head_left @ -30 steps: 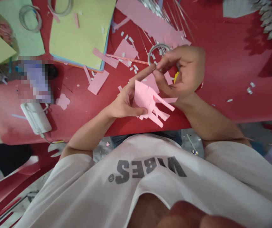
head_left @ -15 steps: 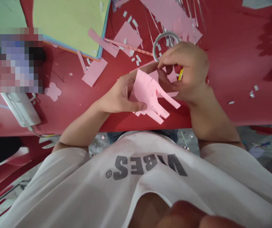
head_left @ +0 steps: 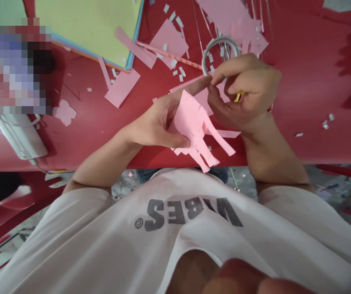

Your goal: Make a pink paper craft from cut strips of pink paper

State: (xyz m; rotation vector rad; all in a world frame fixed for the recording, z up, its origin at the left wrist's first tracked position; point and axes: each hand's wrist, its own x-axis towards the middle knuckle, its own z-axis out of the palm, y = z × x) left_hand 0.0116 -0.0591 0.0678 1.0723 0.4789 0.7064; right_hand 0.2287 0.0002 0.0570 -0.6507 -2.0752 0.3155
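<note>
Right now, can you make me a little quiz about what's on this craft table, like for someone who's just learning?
1. True or false: the left hand is holding the cut pink paper.
2. Fill in the missing word: the table top is ____.
3. What does the pink cut-out on the table look most like?
A. a flower
B. a triangle
C. a long strip

Key: 1. true; 2. red; 3. A
</note>
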